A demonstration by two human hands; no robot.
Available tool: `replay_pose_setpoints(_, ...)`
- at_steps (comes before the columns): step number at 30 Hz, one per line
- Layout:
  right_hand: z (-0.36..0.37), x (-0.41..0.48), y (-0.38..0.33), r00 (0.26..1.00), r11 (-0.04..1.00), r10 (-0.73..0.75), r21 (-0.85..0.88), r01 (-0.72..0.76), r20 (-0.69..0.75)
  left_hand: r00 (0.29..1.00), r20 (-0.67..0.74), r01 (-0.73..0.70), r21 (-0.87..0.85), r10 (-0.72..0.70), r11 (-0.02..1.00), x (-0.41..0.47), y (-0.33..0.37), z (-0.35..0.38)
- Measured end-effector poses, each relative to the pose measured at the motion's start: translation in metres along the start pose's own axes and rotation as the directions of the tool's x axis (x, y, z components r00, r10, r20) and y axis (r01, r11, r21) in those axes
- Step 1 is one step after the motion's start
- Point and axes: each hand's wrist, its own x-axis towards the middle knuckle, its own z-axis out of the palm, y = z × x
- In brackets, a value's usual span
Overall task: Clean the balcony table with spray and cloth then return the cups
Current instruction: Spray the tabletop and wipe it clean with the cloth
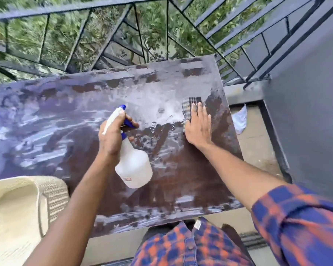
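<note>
Head cam, looking straight down at the counter (65, 120), which is dark brown and streaked all over with whitish wet patches, with beads of liquid around the middle.

Left hand (113, 139) has its grip wrapped around the neck of the bottle (133, 166), a white spray bottle with blue trigger and nozzle tip. One finger is hooked over the trigger, and the nozzle points up and away from the person, toward the far edge of the counter. The bottle is tilted and held above the middle of the counter, not resting on it as far as I can tell.

Right hand (198, 125) is pressed flat, fingers spread, on the cloth (190, 106), so that grip isn't clenched, just palm-down on top. The cloth is a grey checked rag lying near the counter's right edge, partly poking out past the fingertips.

A cream plastic chair (21, 208) sits at the counter's near-left corner. A railing (104, 45) runs past the far edge with greenery behind it. Off the right edge, something white and crumpled (239, 120) lies on the floor. No cups in view.
</note>
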Motion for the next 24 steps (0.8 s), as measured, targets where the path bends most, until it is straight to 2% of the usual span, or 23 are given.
replay_pose_setpoints(5,0.015,0.045,-0.061,0.996,0.996,-0.084,0.003,0.084,0.024,0.997,-0.007,0.08,-0.018,-0.081,0.997,0.037,0.003,0.006)
replay_pose_setpoints(8,0.029,0.05,-0.09,0.982,0.982,-0.187,0.005,0.187,0.026,0.994,0.029,0.101,-0.024,-0.101,0.995,0.061,0.005,0.014)
replay_pose_setpoints(12,0.022,0.048,-0.046,0.954,0.95,-0.29,-0.139,0.279,-0.068,0.984,0.097,0.153,-0.026,-0.15,0.988,0.091,0.007,0.024)
replay_pose_setpoints(13,0.014,0.053,-0.024,0.958,0.949,-0.273,-0.186,0.254,-0.086,0.981,0.109,0.163,-0.03,-0.158,0.986,0.097,0.007,0.027)
replay_pose_setpoints(15,-0.006,0.077,0.021,0.984,0.971,-0.126,-0.218,0.097,-0.125,0.976,0.143,0.171,-0.04,-0.164,0.984,0.109,0.011,0.035)
replay_pose_setpoints(18,-0.039,0.133,0.055,0.98,0.977,0.125,-0.153,-0.148,-0.152,0.973,0.16,0.177,-0.037,-0.169,0.984,0.121,0.015,0.045)
replay_pose_setpoints(21,-0.053,0.188,0.033,0.973,0.97,0.192,-0.125,-0.208,-0.128,0.972,0.157,0.19,-0.071,-0.177,0.979,0.132,0.019,0.054)
replay_pose_setpoints(24,-0.044,0.22,-0.022,0.956,0.953,0.27,-0.107,-0.282,-0.113,0.971,0.168,0.188,-0.093,-0.171,0.978,0.146,0.022,0.06)
